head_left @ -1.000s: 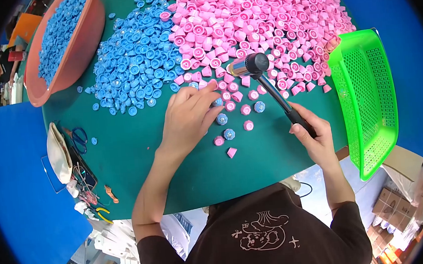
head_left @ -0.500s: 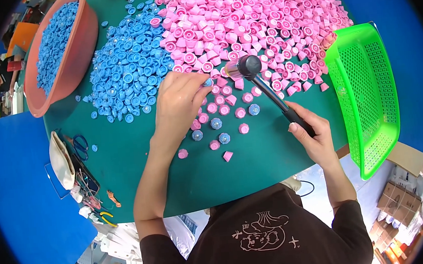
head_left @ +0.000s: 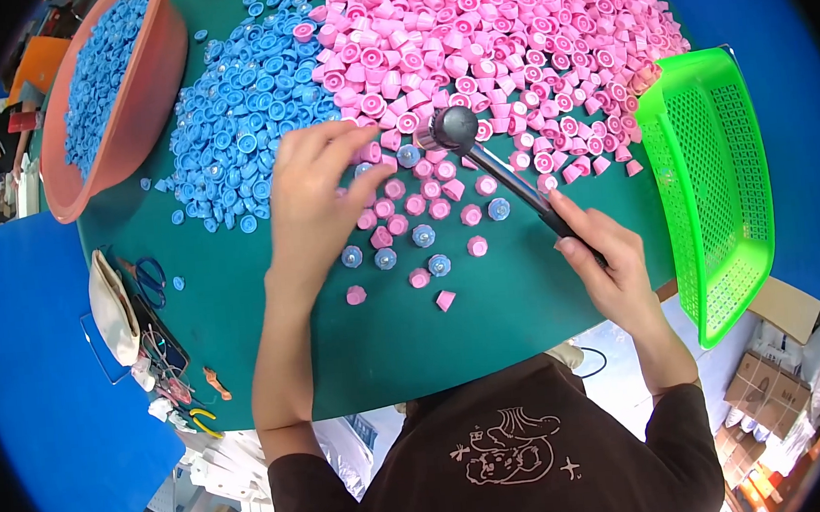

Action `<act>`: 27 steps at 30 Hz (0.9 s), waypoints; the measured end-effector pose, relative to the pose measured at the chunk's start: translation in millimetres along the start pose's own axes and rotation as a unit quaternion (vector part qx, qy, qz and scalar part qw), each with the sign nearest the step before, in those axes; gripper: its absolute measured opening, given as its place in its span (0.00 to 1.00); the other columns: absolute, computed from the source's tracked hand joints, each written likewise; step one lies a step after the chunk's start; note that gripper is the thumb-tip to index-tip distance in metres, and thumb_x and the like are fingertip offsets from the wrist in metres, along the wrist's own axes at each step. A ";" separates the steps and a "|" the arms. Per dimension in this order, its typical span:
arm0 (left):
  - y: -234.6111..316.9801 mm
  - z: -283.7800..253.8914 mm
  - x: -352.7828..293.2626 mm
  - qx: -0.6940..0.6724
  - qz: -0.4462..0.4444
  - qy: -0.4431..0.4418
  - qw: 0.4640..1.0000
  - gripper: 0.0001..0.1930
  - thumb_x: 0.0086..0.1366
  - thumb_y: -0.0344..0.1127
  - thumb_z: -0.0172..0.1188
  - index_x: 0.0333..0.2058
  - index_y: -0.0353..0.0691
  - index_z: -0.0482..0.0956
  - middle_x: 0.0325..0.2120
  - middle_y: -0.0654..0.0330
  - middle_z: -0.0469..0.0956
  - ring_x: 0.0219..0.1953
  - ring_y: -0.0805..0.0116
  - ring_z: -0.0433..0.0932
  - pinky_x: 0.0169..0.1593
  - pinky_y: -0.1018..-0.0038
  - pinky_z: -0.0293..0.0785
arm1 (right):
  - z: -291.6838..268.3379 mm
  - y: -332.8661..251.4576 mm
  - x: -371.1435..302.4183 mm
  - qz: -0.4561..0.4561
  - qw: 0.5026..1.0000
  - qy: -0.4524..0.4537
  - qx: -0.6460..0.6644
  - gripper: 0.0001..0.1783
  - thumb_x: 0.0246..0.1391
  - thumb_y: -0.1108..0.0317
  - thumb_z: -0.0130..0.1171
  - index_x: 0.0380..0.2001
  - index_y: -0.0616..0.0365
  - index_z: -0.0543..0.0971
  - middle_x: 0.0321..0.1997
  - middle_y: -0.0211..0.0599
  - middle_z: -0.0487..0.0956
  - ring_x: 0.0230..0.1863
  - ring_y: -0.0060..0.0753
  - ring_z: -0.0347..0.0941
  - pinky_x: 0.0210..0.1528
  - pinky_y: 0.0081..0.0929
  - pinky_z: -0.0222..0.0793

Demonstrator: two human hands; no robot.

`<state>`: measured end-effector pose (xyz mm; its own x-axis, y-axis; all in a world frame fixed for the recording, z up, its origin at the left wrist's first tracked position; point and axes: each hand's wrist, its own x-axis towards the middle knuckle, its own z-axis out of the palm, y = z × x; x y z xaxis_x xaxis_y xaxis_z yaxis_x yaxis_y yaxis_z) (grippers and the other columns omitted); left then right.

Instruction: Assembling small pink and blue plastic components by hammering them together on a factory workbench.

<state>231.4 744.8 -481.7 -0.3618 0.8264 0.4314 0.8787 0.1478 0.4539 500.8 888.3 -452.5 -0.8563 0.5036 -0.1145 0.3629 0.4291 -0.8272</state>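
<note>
My left hand (head_left: 313,191) hovers over the near side of the piles, thumb and fingers apart. A blue cap (head_left: 362,169) shows in the gap beside its thumb, and I see no grip on it. My right hand (head_left: 613,264) is wrapped round the black handle of a mallet (head_left: 520,185). The mallet's round dark head is beside a blue-topped pink piece (head_left: 408,155). Several more blue-topped pieces (head_left: 440,265) stand among small pink cup-shaped pieces (head_left: 419,277) on the green table (head_left: 494,346).
A large heap of pink pieces (head_left: 508,36) covers the far side, with blue caps (head_left: 236,125) heaped to its left. An orange basin (head_left: 144,113) of blue caps is at far left. A green basket (head_left: 687,225) is at right. Scissors (head_left: 150,281) and a pouch (head_left: 113,308) lie at left.
My left hand has opened and drawn back to the left, leaving a blue-topped piece by the mallet head. The mallet has shifted slightly left.
</note>
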 end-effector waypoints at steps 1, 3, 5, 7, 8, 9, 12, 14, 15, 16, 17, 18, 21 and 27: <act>-1.5 -9.0 -0.9 0.007 -0.007 0.008 1.000 0.16 0.45 0.31 0.72 0.36 0.40 0.82 0.35 0.61 0.78 0.39 0.60 0.73 0.43 0.68 0.70 | -0.4 -3.7 0.2 -0.061 0.998 0.022 -0.015 0.24 0.57 0.72 0.57 0.58 0.54 0.73 0.26 0.37 0.73 0.23 0.30 0.69 0.29 0.28 0.67; -5.2 -22.6 -6.4 0.025 -0.034 0.032 0.999 0.14 0.47 0.30 0.71 0.35 0.40 0.82 0.34 0.61 0.79 0.38 0.62 0.74 0.42 0.69 0.69 | 3.3 -7.9 4.5 -0.123 0.991 0.043 -0.029 0.25 0.56 0.74 0.56 0.58 0.53 0.73 0.25 0.37 0.72 0.21 0.32 0.67 0.28 0.30 0.67; -7.5 -32.2 -15.3 0.031 -0.054 0.046 0.997 0.12 0.47 0.30 0.71 0.33 0.40 0.82 0.32 0.61 0.79 0.37 0.62 0.74 0.42 0.69 0.69 | 7.5 -10.0 13.8 -0.027 0.989 -0.042 -0.140 0.26 0.54 0.75 0.57 0.59 0.51 0.72 0.26 0.38 0.73 0.21 0.32 0.67 0.26 0.31 0.66; -8.9 -39.7 -23.0 0.045 -0.107 0.048 0.992 0.11 0.49 0.28 0.70 0.34 0.38 0.82 0.34 0.59 0.80 0.39 0.63 0.76 0.45 0.70 0.70 | 5.5 -11.4 16.1 -0.023 0.988 -0.049 -0.147 0.26 0.54 0.76 0.57 0.59 0.51 0.72 0.26 0.39 0.73 0.21 0.31 0.67 0.27 0.31 0.66; -8.6 -39.0 -23.2 0.046 -0.107 0.052 0.992 0.11 0.49 0.28 0.70 0.34 0.38 0.82 0.34 0.59 0.80 0.39 0.63 0.76 0.45 0.70 0.70 | 3.6 -11.6 16.4 -0.014 0.987 -0.054 -0.151 0.26 0.54 0.76 0.57 0.59 0.51 0.72 0.26 0.39 0.73 0.22 0.31 0.68 0.28 0.30 0.67; -6.7 -39.0 -23.9 0.027 -0.117 0.049 0.992 0.10 0.50 0.28 0.69 0.33 0.38 0.82 0.33 0.58 0.80 0.38 0.63 0.76 0.44 0.70 0.70 | 4.1 -12.5 13.9 -0.016 0.987 -0.053 -0.153 0.26 0.54 0.76 0.57 0.59 0.51 0.72 0.26 0.39 0.73 0.22 0.31 0.68 0.28 0.30 0.67; -3.8 -25.2 -25.1 -0.003 -0.088 0.010 0.996 0.08 0.52 0.30 0.68 0.32 0.37 0.82 0.31 0.58 0.79 0.36 0.62 0.76 0.41 0.70 0.70 | 7.2 -2.5 -2.7 -0.073 0.993 0.081 0.039 0.25 0.56 0.77 0.55 0.59 0.58 0.71 0.41 0.42 0.79 0.35 0.29 0.77 0.39 0.23 0.70; -4.1 -10.6 -27.6 -0.002 -0.068 -0.002 0.998 0.08 0.53 0.32 0.67 0.32 0.38 0.82 0.31 0.57 0.79 0.36 0.61 0.75 0.40 0.69 0.70 | 1.4 3.4 -26.5 0.015 0.991 0.092 0.095 0.25 0.56 0.77 0.55 0.59 0.63 0.70 0.47 0.45 0.78 0.41 0.32 0.77 0.43 0.23 0.70; -0.8 -5.4 -23.2 0.000 -0.072 -0.023 0.997 0.09 0.53 0.32 0.67 0.33 0.38 0.82 0.31 0.57 0.79 0.36 0.60 0.75 0.41 0.69 0.70 | -2.9 9.5 -40.9 0.029 0.987 0.123 0.096 0.24 0.53 0.78 0.58 0.55 0.66 0.73 0.45 0.46 0.78 0.39 0.33 0.75 0.42 0.25 0.69; -0.1 0.1 -21.6 0.005 -0.077 -0.045 0.996 0.09 0.53 0.33 0.67 0.34 0.38 0.81 0.31 0.57 0.79 0.37 0.60 0.75 0.41 0.68 0.70 | -7.6 23.4 -54.7 0.027 0.987 0.127 0.095 0.24 0.53 0.78 0.58 0.55 0.66 0.73 0.45 0.46 0.78 0.39 0.33 0.75 0.42 0.25 0.69; -1.6 5.0 -19.3 0.012 -0.061 -0.050 0.997 0.11 0.53 0.32 0.67 0.35 0.38 0.81 0.32 0.57 0.79 0.35 0.59 0.76 0.39 0.67 0.71 | -14.7 38.0 -69.7 0.002 0.989 0.145 -0.008 0.23 0.52 0.76 0.60 0.53 0.64 0.75 0.40 0.42 0.78 0.36 0.30 0.73 0.39 0.23 0.68; 1.2 5.4 -17.9 0.010 -0.056 -0.050 0.997 0.11 0.53 0.32 0.67 0.35 0.38 0.81 0.32 0.57 0.79 0.35 0.59 0.76 0.39 0.67 0.71 | -19.4 48.5 -83.1 -0.023 0.981 0.159 -0.110 0.22 0.51 0.73 0.62 0.51 0.62 0.76 0.35 0.37 0.77 0.34 0.28 0.71 0.36 0.22 0.66; 5.1 4.3 -16.7 0.013 -0.061 -0.091 0.994 0.11 0.53 0.30 0.66 0.36 0.36 0.79 0.32 0.56 0.78 0.31 0.60 0.78 0.32 0.69 0.74 | -21.3 63.5 -113.5 -0.005 0.959 0.189 -0.210 0.19 0.45 0.76 0.65 0.44 0.61 0.80 0.37 0.41 0.76 0.35 0.35 0.72 0.39 0.26 0.68; 15.4 3.1 -2.1 -0.027 -0.019 -0.062 0.998 0.09 0.54 0.28 0.64 0.35 0.36 0.80 0.31 0.55 0.76 0.34 0.58 0.77 0.39 0.67 0.73 | -20.4 41.8 -80.2 -0.103 0.919 0.238 -0.298 0.15 0.41 0.77 0.68 0.37 0.60 0.82 0.36 0.38 0.77 0.36 0.41 0.73 0.39 0.33 0.69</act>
<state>246.7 747.0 -478.0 -0.3511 0.8817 0.3151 0.8456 0.1541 0.5111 592.1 881.2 -466.7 -0.7239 0.5750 0.3813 0.4688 0.8154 -0.3397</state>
